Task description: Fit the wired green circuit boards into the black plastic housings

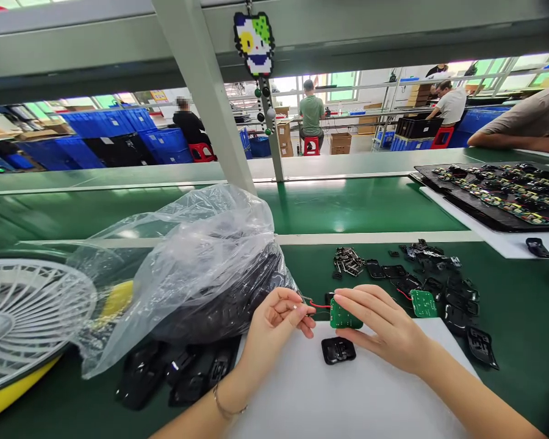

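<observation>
My right hand [384,323] grips a green circuit board [343,316] between thumb and fingers, tilted above the white sheet [297,396]. From the board's left edge a red wire [320,305] and a thin dark one run toward my left hand [279,314]. That hand is closed in a pinch at the wires' far end; a small pale tip shows at the fingertips, too small to name. Just below the board, a small black plastic housing part [338,350] lies on the sheet. Another green board [423,303] with a red wire rests to the right of my right hand.
A clear plastic bag [201,244] of black parts stands left, beside a fan [32,317]. Black shells [141,372] lie before it. Small metal pieces [349,261] and black parts [460,299] lie behind and right. A tray of assemblies [498,189] sits far right, near another person's arm [521,128].
</observation>
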A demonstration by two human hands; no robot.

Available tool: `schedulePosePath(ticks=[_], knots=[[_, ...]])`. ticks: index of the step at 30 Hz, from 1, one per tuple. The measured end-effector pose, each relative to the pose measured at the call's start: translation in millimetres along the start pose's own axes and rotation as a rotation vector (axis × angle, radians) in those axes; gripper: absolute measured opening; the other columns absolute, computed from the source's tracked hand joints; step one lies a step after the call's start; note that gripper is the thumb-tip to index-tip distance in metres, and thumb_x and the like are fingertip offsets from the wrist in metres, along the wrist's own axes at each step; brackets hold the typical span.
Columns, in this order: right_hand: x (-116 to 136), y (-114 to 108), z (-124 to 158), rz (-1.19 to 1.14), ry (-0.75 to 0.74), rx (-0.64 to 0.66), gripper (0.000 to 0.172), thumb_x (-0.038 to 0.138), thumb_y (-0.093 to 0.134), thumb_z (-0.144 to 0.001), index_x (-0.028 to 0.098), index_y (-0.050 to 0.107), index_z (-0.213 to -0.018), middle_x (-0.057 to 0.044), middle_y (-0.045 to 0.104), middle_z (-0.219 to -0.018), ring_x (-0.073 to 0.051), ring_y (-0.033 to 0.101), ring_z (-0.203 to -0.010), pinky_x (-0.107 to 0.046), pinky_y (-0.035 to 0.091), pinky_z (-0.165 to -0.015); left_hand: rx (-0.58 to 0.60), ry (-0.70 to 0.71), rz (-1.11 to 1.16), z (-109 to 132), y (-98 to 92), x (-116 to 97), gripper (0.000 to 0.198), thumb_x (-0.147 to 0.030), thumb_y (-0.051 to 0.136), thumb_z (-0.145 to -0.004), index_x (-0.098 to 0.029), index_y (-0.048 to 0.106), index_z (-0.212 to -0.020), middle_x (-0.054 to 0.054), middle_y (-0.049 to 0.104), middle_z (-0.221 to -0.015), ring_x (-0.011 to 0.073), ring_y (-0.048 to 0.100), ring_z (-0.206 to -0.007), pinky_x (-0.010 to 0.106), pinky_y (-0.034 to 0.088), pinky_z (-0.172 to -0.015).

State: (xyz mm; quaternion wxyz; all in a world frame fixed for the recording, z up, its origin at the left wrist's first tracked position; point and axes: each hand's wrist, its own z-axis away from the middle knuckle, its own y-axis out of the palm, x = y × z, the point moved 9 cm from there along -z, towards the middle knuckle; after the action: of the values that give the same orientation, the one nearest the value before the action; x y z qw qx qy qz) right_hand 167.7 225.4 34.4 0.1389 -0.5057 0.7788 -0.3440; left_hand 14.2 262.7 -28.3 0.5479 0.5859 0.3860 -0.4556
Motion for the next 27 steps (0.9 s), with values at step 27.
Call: schedulePosePath(ticks=[27], knots=[[5, -12, -4, 0.025, -0.047, -0.06, 0.054, 0.02, 0.063, -0.087, 0.016, 0.044, -0.138, -0.013, 0.07, -0.1, -0.022, 0.064, -0.087, -0.037, 0.057, -0.07, 0.205, -0.185, 0.18, 7, 16.8, 8, 0.036, -0.047, 0.075, -0.071, -0.012, 0.069, -0.07, 0.003, 0.063, -0.057, 0.0106, 0.057, -0.044, 0.019, 0.046, -0.037]])
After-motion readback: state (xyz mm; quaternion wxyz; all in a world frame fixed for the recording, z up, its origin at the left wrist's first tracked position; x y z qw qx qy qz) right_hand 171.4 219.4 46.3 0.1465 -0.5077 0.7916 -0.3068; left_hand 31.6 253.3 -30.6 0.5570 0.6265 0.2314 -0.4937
